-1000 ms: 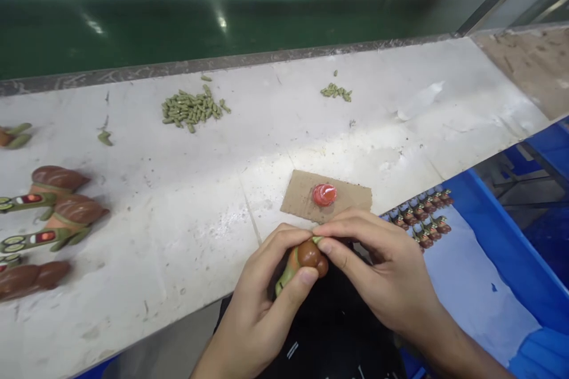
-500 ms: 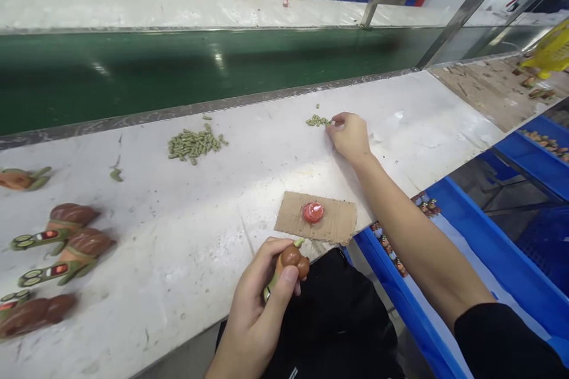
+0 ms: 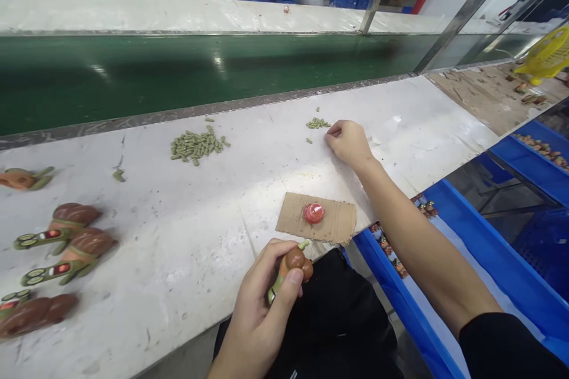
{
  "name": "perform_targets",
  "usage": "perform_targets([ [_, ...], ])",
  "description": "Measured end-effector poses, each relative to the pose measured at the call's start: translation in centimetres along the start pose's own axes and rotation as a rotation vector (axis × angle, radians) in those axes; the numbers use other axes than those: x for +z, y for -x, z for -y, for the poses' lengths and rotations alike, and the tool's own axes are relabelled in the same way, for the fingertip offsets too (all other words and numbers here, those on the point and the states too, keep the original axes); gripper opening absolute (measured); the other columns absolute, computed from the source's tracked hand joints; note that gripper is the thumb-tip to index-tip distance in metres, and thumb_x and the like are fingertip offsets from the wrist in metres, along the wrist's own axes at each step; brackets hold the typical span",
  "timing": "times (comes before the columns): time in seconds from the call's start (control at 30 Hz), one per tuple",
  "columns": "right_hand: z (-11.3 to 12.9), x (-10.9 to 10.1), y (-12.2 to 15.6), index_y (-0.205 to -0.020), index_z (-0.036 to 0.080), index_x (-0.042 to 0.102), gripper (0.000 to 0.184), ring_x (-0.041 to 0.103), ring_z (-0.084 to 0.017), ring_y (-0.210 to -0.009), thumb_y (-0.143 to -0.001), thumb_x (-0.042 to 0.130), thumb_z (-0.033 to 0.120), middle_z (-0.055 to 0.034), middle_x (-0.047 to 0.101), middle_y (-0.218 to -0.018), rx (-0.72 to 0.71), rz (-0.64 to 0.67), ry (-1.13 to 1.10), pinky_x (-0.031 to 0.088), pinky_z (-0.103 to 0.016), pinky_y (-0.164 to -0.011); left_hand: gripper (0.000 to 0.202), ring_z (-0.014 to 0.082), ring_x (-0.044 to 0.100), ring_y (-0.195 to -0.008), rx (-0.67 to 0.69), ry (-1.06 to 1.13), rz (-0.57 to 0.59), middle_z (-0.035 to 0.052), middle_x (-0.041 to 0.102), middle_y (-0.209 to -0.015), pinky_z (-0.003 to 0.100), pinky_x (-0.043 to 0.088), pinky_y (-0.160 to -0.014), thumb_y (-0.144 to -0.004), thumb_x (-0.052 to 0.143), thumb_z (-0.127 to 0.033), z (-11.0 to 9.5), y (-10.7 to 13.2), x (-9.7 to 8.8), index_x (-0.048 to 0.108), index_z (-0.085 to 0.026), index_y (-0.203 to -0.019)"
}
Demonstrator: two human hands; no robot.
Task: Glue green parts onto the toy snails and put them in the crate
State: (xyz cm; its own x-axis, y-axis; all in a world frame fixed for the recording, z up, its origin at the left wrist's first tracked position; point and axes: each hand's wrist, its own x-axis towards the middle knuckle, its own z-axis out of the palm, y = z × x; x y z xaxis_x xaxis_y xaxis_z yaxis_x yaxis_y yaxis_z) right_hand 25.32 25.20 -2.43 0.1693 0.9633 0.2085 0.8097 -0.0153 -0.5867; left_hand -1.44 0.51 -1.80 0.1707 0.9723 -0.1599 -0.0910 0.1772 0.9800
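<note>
My left hand (image 3: pixel 267 296) is wrapped round a small snail figurine (image 3: pixel 297 260) with a brown shell and a green body. A short green piece sticks up from the figurine's top. Over the white tabletop, my right hand (image 3: pixel 349 142) has its fingertips pinched together; what they hold, if anything, is hidden. Just left of those fingertips lies a small pile of green pellet-like pieces (image 3: pixel 316 123), with one stray piece below it. Between my hands and nearer to me, a blob of red paste (image 3: pixel 313 212) sits on a piece of cardboard (image 3: pixel 291 219).
A larger pile of green pieces (image 3: pixel 198 145) lies left of centre. Several brown-and-green snail figurines (image 3: pixel 91 243) lie at the left. Beyond the table runs a green conveyor belt (image 3: pixel 178 65). A blue crate (image 3: pixel 462 213) with figurines stands below at right, and a yellow basket (image 3: pixel 544 56) sits far right.
My right hand has drawn slightly down and away from the small pile, and a single green piece now lies apart below it. My left hand still holds the snail figurine.
</note>
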Motion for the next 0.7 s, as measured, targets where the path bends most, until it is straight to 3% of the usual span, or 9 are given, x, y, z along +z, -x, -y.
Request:
perform_targets([
  [0.13, 0.8, -0.2, 0.2, -0.09, 0.019, 0.085, 0.012, 0.077, -0.037, -0.108, -0.091, 0.073, 0.016, -0.016, 0.084, -0.104, 0.009, 0.016, -0.014, 0.058, -0.052, -0.108, 0.03, 0.0204, 0.064, -0.08, 0.001, 0.001, -0.001, 0.0011, 0.071, -0.094, 0.035, 0.057, -0.083, -0.114, 0.073, -0.057, 0.1, 0.1, 0.0, 0.078, -0.028, -0.114],
  [0.23, 1.4, -0.3, 0.4, -0.079, 0.02, 0.082, 0.016, 0.078, -0.038, -0.105, -0.086, 0.072, 0.009, -0.0156, 0.083, -0.096, 0.033, 0.029, -0.066, 0.058, -0.053, -0.108, 0.032, 0.0215, 0.065, -0.085, -0.007, 0.011, -0.024, 0.0009, 0.071, -0.093, 0.035, 0.057, -0.088, -0.115, 0.072, -0.059, 0.1, 0.3, 0.1, 0.077, -0.028, -0.112],
  [0.37, 2.4, -1.4, 2.3, -0.079, 0.021, 0.079, 0.014, 0.076, -0.032, -0.093, -0.085, 0.073, 0.009, -0.012, 0.082, -0.091, 0.059, 0.037, -0.221, 0.063, -0.049, -0.098, 0.038, 0.0216, 0.07, -0.088, -0.041, 0.11, -0.024, 0.0041, 0.077, -0.103, 0.035, 0.057, -0.081, -0.119, 0.064, -0.062, -0.1, 0.5, 0.3, 0.075, -0.027, -0.115],
  [0.43, 3.1, -2.4, 4.5, -0.09, 0.02, 0.081, 0.008, 0.072, -0.024, -0.078, -0.091, 0.074, 0.016, -0.0092, 0.081, -0.093, 0.069, 0.058, -0.328, 0.064, -0.042, -0.081, 0.04, 0.0209, 0.07, -0.085, -0.084, 0.165, -0.034, 0.0044, 0.078, -0.103, 0.035, 0.056, -0.078, -0.118, 0.064, -0.065, -0.2, 0.6, 0.4, 0.074, -0.026, -0.118],
  [0.53, 4.5, -4.1, 9.6, -0.105, 0.022, 0.08, 0.014, 0.057, -0.015, -0.058, -0.099, 0.079, 0.034, -0.0042, 0.077, -0.091, 0.075, 0.086, -0.512, 0.054, -0.032, -0.055, 0.043, 0.0176, 0.064, -0.081, -0.128, 0.161, -0.093, -0.0001, 0.072, -0.094, 0.032, 0.056, -0.081, -0.112, 0.073, -0.07, -0.5, 0.5, 0.5, 0.075, -0.028, -0.118],
  [0.7, 7.7, -5.0, 19.1, -0.1, 0.026, 0.078, 0.018, 0.035, -0.005, -0.048, -0.101, 0.094, 0.035, 0.004, 0.07, -0.084, 0.157, 0.094, -1.162, 0.037, -0.021, -0.044, 0.028, 0.0158, 0.068, -0.086, -0.086, 0.176, -0.062, -0.0019, 0.074, -0.102, 0.026, 0.058, -0.08, -0.101, 0.095, -0.047, -1.2, -0.2, 1.5, 0.075, -0.029, -0.109],
])
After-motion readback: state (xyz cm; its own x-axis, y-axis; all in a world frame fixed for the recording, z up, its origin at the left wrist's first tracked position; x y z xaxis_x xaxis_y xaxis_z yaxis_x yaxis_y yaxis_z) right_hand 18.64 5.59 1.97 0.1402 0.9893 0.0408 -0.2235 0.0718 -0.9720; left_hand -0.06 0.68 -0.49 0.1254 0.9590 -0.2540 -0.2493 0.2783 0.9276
